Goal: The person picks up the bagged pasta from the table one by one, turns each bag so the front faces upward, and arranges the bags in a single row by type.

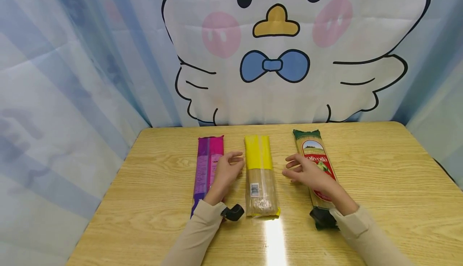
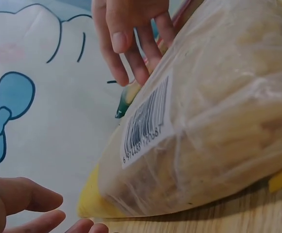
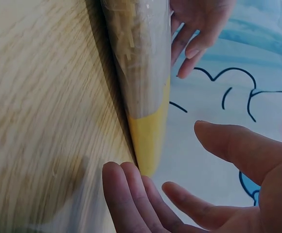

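Note:
Between my two hands lies a clear packet of noodles with a yellow top end and a barcode label. My left hand hovers at its left side, fingers relaxed and holding nothing, partly over a purple and pink packet. On the other side, my right hand is held apart from the noodles with loosely bent fingers, above a green and red packet of pasta. The left wrist view shows the barcode up close. In the right wrist view, the yellow end appears just beyond the right fingertips.
All three packets lie side by side, lengthwise, on a wooden table. A curtain with a cartoon bird hangs behind the table's far edge. Black wrist cameras sit at both cuffs, close to the packets.

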`<action>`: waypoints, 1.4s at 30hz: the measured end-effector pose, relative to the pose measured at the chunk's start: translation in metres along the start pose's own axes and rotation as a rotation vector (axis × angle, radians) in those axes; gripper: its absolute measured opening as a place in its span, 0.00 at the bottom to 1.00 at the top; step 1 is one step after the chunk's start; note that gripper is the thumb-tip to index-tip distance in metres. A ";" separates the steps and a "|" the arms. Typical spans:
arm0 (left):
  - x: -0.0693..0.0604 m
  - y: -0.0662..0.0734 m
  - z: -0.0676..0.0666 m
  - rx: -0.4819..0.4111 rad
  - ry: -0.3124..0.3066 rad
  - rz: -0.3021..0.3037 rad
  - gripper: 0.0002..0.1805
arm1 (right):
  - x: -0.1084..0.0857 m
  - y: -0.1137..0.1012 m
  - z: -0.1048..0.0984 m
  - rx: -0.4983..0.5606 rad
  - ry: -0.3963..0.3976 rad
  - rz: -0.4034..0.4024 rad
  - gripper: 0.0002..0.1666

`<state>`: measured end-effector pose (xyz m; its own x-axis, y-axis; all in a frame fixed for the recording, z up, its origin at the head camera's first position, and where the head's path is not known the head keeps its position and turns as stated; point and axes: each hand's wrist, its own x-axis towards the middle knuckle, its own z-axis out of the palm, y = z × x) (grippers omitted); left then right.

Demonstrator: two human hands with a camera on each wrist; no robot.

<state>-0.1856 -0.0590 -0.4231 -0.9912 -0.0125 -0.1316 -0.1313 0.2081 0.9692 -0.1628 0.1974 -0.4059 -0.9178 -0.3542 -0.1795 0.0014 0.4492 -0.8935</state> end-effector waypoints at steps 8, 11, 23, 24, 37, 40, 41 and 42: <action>0.001 -0.006 -0.001 -0.039 -0.019 -0.006 0.20 | 0.004 0.000 0.008 0.062 -0.052 0.016 0.37; 0.000 -0.008 -0.001 -0.051 -0.029 -0.002 0.20 | 0.006 0.000 0.011 0.114 -0.076 0.029 0.36; -0.002 -0.013 0.002 -0.093 -0.090 -0.001 0.22 | 0.013 0.001 0.018 0.224 -0.123 0.037 0.36; -0.003 -0.013 0.003 -0.095 -0.100 -0.005 0.22 | 0.013 0.001 0.019 0.237 -0.126 0.038 0.36; -0.002 -0.012 0.005 -0.055 -0.120 -0.032 0.23 | 0.015 -0.005 0.029 0.287 -0.090 0.098 0.39; -0.001 -0.011 0.006 -0.051 -0.127 -0.036 0.23 | 0.016 -0.003 0.031 0.279 -0.073 0.105 0.40; -0.001 -0.011 0.006 -0.044 -0.127 -0.033 0.23 | 0.017 -0.003 0.032 0.273 -0.071 0.102 0.40; -0.001 -0.011 0.006 -0.042 -0.125 -0.036 0.22 | 0.018 -0.002 0.033 0.271 -0.071 0.099 0.40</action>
<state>-0.1829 -0.0549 -0.4349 -0.9766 0.1034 -0.1887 -0.1698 0.1685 0.9710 -0.1661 0.1630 -0.4206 -0.8778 -0.3805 -0.2909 0.2039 0.2527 -0.9458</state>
